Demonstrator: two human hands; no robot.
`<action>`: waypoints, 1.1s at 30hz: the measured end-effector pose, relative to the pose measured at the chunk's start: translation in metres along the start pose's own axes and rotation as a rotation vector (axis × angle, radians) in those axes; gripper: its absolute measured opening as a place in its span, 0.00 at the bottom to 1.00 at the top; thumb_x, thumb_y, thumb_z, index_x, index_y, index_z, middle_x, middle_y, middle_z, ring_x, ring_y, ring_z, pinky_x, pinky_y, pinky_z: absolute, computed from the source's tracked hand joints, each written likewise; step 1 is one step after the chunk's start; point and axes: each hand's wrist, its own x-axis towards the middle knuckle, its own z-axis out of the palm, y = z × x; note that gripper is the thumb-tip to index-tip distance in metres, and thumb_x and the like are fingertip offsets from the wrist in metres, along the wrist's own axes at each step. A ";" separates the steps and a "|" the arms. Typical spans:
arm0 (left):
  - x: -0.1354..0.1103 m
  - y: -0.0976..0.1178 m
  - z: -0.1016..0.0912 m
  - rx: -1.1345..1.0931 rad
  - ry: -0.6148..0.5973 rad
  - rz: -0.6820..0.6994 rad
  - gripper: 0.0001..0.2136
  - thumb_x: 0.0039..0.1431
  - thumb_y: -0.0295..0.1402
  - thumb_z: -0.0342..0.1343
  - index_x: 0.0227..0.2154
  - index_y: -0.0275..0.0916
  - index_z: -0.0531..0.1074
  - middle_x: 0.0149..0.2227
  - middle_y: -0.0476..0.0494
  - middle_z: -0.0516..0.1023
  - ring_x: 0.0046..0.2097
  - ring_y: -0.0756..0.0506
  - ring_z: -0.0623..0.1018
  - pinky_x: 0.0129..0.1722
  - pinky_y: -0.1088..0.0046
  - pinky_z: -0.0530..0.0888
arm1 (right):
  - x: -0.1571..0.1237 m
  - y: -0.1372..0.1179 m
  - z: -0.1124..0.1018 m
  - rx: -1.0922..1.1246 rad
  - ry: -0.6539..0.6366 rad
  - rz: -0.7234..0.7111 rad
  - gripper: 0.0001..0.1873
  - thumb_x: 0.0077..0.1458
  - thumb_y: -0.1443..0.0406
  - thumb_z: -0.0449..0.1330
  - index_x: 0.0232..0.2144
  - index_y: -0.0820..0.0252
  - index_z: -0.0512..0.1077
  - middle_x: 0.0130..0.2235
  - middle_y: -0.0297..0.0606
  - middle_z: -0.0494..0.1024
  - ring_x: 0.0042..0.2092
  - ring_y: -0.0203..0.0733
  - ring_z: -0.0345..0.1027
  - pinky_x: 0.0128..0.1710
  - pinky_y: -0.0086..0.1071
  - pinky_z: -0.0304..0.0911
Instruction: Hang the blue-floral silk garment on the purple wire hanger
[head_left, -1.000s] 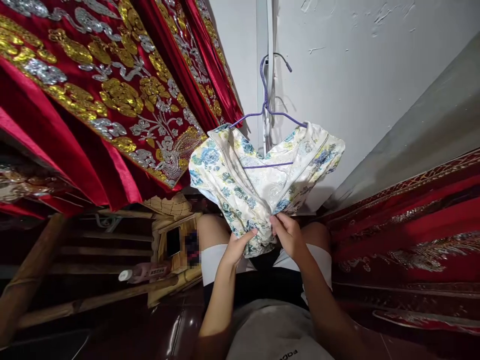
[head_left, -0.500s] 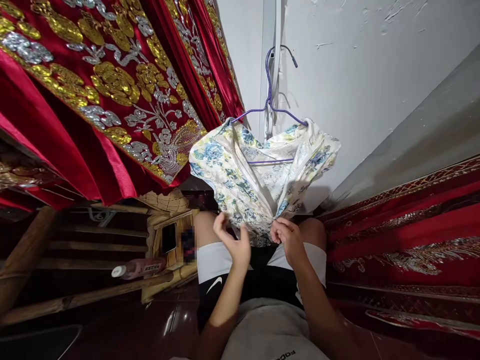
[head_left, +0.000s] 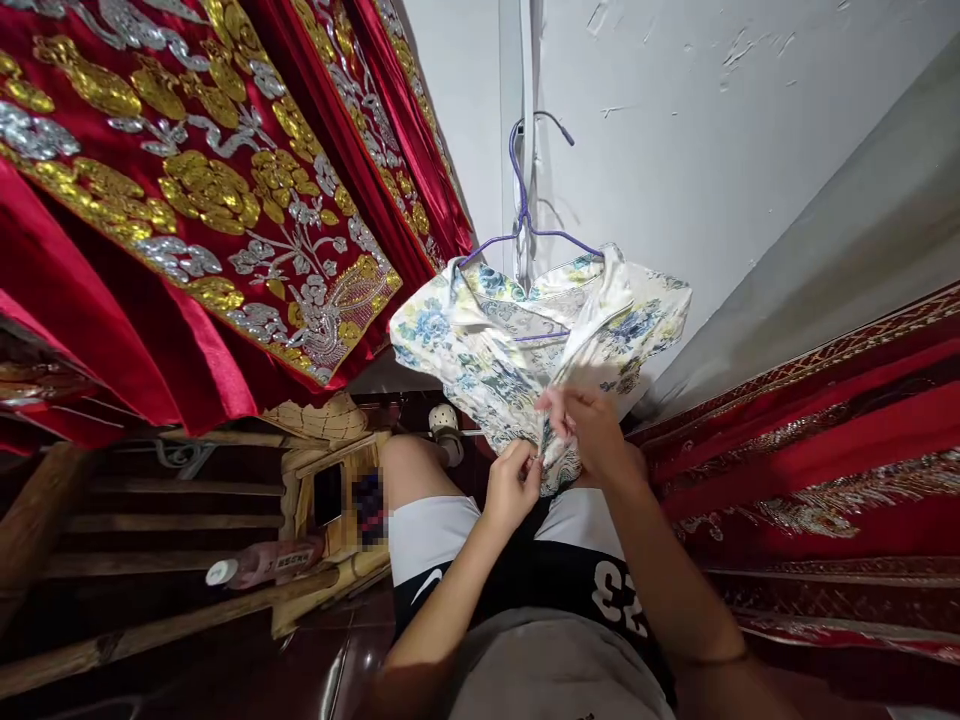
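Note:
A short-sleeved garment [head_left: 487, 385] with a blue, green and yellow floral print on white hangs by its shoulders from a purple hanger [head_left: 523, 215]. Its neckline gapes in a V, and the two front edges meet low down. My left hand [head_left: 514, 485] pinches the front edge near the bottom of this opening, thumb against fingers. Just above and to the right, my right hand [head_left: 589, 425] is slightly blurred, its curled fingers closed at the same front edge. The small part between the fingertips is hidden. Below, the garment's lower end hangs between my knees.
Red cloth with gold and silver sequins [head_left: 217, 190] hangs at left, more red fabric [head_left: 825, 470] at right. A bamboo chair [head_left: 289, 600] at left bears a phone [head_left: 328, 493] and a pink bottle [head_left: 262, 563]. Behind the hanger stands a white wall [head_left: 675, 150].
My left hand has moved right and closed from an open pose onto the front edge. My right hand has risen along the opening. The view has shifted slightly.

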 end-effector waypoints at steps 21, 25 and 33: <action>0.147 0.078 -0.105 0.176 0.158 0.420 0.16 0.74 0.37 0.48 0.59 0.40 0.68 0.41 0.43 0.79 0.40 0.47 0.78 0.44 0.68 0.74 | 0.060 -0.068 0.018 0.037 -0.031 -0.344 0.17 0.62 0.56 0.61 0.24 0.58 0.70 0.18 0.28 0.63 0.20 0.31 0.53 0.21 0.27 0.51; 0.181 0.109 -0.111 0.374 0.120 0.582 0.13 0.74 0.39 0.48 0.41 0.38 0.74 0.38 0.40 0.79 0.42 0.45 0.77 0.45 0.66 0.72 | 0.069 -0.069 0.016 -0.010 -0.074 -0.425 0.16 0.62 0.55 0.60 0.26 0.58 0.72 0.18 0.27 0.61 0.21 0.32 0.52 0.22 0.28 0.48; 0.205 0.066 -0.177 0.020 0.714 0.412 0.10 0.73 0.38 0.53 0.35 0.40 0.70 0.36 0.47 0.74 0.42 0.47 0.74 0.47 0.62 0.70 | 0.065 0.010 0.030 -0.221 -0.082 -0.201 0.15 0.58 0.61 0.57 0.20 0.57 0.69 0.18 0.27 0.59 0.21 0.33 0.48 0.24 0.32 0.43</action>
